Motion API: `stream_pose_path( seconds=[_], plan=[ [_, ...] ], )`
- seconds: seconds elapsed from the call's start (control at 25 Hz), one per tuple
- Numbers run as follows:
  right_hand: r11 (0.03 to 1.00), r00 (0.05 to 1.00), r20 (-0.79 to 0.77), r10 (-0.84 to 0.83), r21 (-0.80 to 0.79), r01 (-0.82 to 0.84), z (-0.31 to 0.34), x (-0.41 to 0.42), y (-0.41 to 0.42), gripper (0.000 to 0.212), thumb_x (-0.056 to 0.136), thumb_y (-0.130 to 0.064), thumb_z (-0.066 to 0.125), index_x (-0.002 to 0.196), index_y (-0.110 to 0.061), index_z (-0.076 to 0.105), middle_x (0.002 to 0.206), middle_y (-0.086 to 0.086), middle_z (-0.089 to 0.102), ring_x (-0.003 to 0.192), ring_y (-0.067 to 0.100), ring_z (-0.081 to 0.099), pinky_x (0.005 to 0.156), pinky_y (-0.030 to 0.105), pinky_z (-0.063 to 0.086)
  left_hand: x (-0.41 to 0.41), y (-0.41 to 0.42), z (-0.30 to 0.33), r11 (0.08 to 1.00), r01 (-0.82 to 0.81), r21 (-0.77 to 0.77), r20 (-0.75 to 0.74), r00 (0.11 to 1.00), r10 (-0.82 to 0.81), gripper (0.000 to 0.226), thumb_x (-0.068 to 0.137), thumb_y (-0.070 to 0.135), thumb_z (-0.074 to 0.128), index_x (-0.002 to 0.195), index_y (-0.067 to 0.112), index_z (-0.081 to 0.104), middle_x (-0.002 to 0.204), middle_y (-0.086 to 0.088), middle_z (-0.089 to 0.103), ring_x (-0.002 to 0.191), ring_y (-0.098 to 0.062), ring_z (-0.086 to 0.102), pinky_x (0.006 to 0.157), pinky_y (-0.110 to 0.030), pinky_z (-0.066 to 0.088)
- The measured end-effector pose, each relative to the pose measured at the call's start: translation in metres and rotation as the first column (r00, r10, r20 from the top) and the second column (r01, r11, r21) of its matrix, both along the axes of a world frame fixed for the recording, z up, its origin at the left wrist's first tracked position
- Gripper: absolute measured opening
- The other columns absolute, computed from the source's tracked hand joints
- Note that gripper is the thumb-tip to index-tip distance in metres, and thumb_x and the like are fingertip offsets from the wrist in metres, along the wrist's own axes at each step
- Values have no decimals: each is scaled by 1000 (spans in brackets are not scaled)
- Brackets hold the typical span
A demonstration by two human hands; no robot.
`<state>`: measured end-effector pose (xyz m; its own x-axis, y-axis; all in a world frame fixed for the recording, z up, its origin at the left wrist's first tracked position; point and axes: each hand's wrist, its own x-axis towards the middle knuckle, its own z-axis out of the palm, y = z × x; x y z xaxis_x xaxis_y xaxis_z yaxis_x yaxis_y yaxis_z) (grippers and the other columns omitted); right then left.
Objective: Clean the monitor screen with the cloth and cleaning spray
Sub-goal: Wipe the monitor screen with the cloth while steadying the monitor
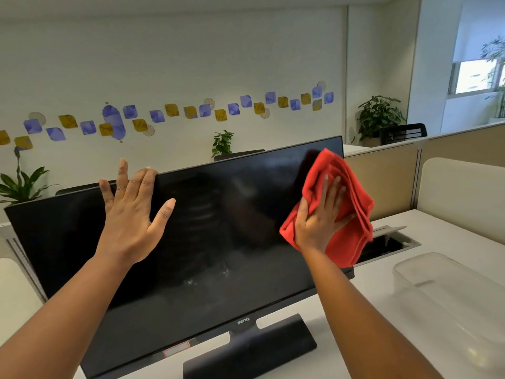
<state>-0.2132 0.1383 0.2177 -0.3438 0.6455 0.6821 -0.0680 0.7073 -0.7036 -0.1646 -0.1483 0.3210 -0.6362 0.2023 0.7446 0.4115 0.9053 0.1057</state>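
A black monitor (207, 242) with a dark screen stands on its base (254, 351) on a white desk. Faint wet streaks and droplets show near the lower middle of the screen. My left hand (131, 212) rests on the monitor's top edge with straight fingers, the fingertips reaching over the rim. My right hand (322, 214) presses a folded red cloth (347, 222) flat against the screen's right side, near the upper right corner. No spray bottle is in view.
A clear plastic box (453, 299) sits on the white desk (437, 236) at the right. An open cable hatch (390, 242) lies behind the monitor's right edge. Beige partitions (382, 170), potted plants (222, 143) and chair backs stand beyond.
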Motion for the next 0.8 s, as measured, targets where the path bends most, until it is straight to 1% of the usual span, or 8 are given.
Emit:
stream_pose_path(
  seconds=[0.16, 0.28, 0.44, 0.52, 0.6, 0.64, 0.72, 0.8],
  plan=[
    [977, 998, 58, 20, -211, -7, -59, 13, -7, 59, 87, -56, 17, 139, -31, 2, 155, 5, 17, 143, 27, 14, 108, 66, 9, -1, 1, 0, 1000, 8, 5, -2, 1000, -8, 70, 83, 51, 25, 142, 13, 19, 155, -7, 15, 136, -7, -22, 111, -38, -21],
    [947, 998, 53, 29, -320, -10, -76, 17, -19, 71, 80, -71, -3, 140, -31, 1, 156, 5, 12, 144, 26, 9, 108, 65, 5, 1, 0, -1, 1000, 6, -2, -3, 1000, -6, 71, 83, 50, 26, 142, 12, 19, 154, -7, 15, 137, -8, -22, 111, -39, -21],
    [917, 999, 17, 40, -397, -30, -65, 15, -44, 66, 84, -63, 8, 140, -30, 2, 156, 5, 11, 144, 26, 6, 108, 69, 4, 2, -1, -1, 1000, 3, -11, -2, 1000, -3, 71, 83, 50, 26, 142, 10, 19, 154, -9, 16, 139, -13, -19, 111, -41, -20],
    [940, 998, 6, 55, -337, -50, -63, 18, -63, 63, 87, -59, 13, 140, -27, 5, 155, 7, 14, 143, 27, 7, 108, 69, 5, 2, -1, -1, 1000, 1, -13, -6, 1000, -1, 71, 83, 49, 27, 141, 10, 20, 153, -9, 18, 140, -14, -18, 111, -41, -19],
    [979, 997, 14, 71, -192, -67, -71, 23, -82, 63, 91, -57, 14, 143, -23, 6, 153, 10, 18, 142, 27, 8, 108, 66, 5, 1, -1, -1, 1000, -2, -18, -13, 1000, 2, 70, 83, 49, 27, 141, 10, 21, 153, -10, 19, 140, -14, -18, 111, -41, -19],
    [992, 996, 31, 84, -99, -80, -80, 25, -90, 64, 92, -57, 12, 145, -22, 2, 152, 8, 18, 142, 25, 6, 109, 63, 3, 1, -2, -1, 1000, -4, -21, -15, 1000, 3, 70, 83, 50, 27, 141, 10, 21, 153, -10, 19, 140, -14, -18, 111, -41, -19],
    [991, 990, 69, 127, 38, -129, -97, 31, -97, 62, 92, -57, 8, 145, -30, -7, 154, -1, 9, 143, 18, -1, 112, 57, -1, 0, -3, -2, 1000, -6, -27, -21, 1000, 6, 71, 83, 51, 27, 141, 10, 20, 153, -10, 20, 140, -14, -18, 110, -39, -20],
    [986, 985, 81, 152, 50, -156, -111, 37, -92, 61, 93, -56, 9, 145, -30, -6, 152, 0, 13, 141, 23, 11, 111, 59, 12, -1, -3, -2, 999, -9, -33, -29, 1000, 8, 71, 82, 52, 27, 140, 11, 20, 152, -10, 20, 140, -14, -18, 110, -38, -21]
  ],
)
